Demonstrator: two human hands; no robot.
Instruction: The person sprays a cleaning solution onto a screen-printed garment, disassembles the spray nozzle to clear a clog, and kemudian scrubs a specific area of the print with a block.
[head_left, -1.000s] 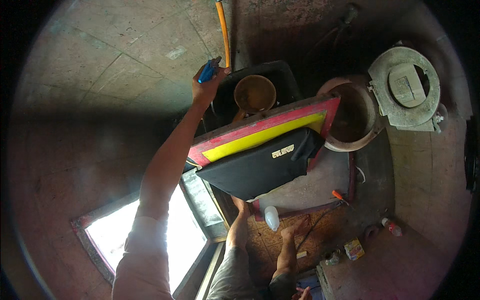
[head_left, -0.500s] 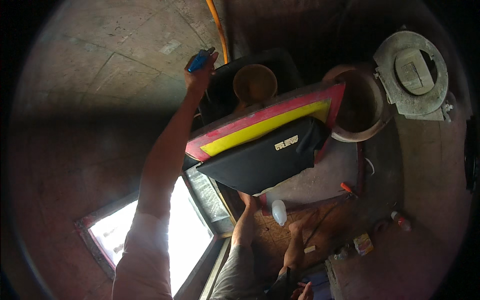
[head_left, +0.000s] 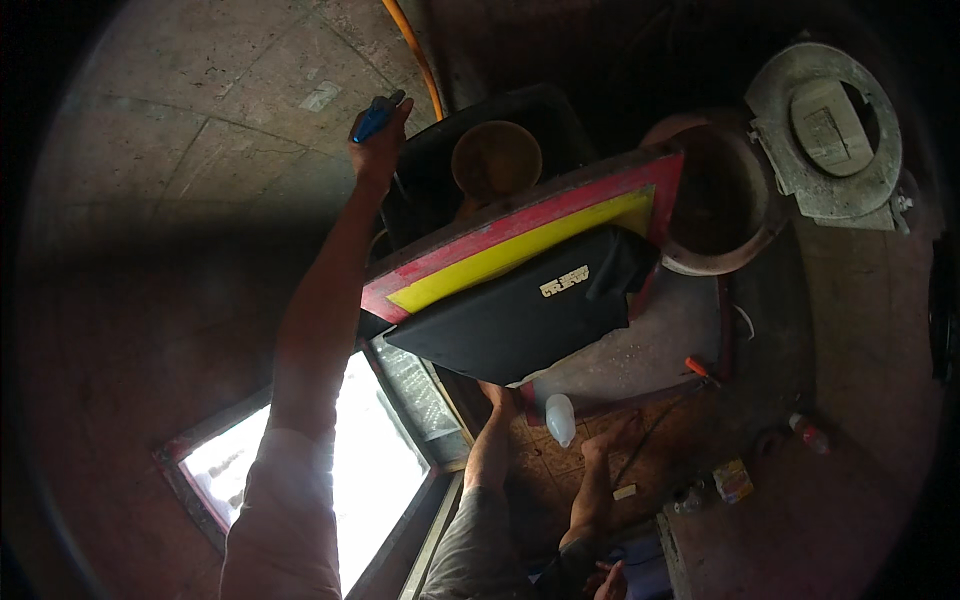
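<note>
My left hand (head_left: 372, 150) is closed around a small blue tool with a dark tip (head_left: 376, 118), just left of an orange hose (head_left: 420, 55). Below it is a black tub (head_left: 558, 120) holding a brown round dipper (head_left: 497, 158). A red-and-yellow framed board (head_left: 520, 247) leans in front of the tub, with black fabric (head_left: 500, 320) bearing a pale patch over its lower part. My right hand (head_left: 610, 582) shows only partly at the bottom edge, fingers apart with nothing visible in them.
A toilet bowl (head_left: 720, 250) and a loose seat (head_left: 825, 200) are at the right. A bright panel (head_left: 370, 480) lies lower left. A white bottle (head_left: 559, 420), an orange-handled tool (head_left: 697, 366), a red-labelled bottle (head_left: 810, 434) and a small carton (head_left: 732, 480) sit near my bare legs.
My left hand, holding the blue tool, has moved up and left, slightly away from the orange hose. The view has shifted a little.
</note>
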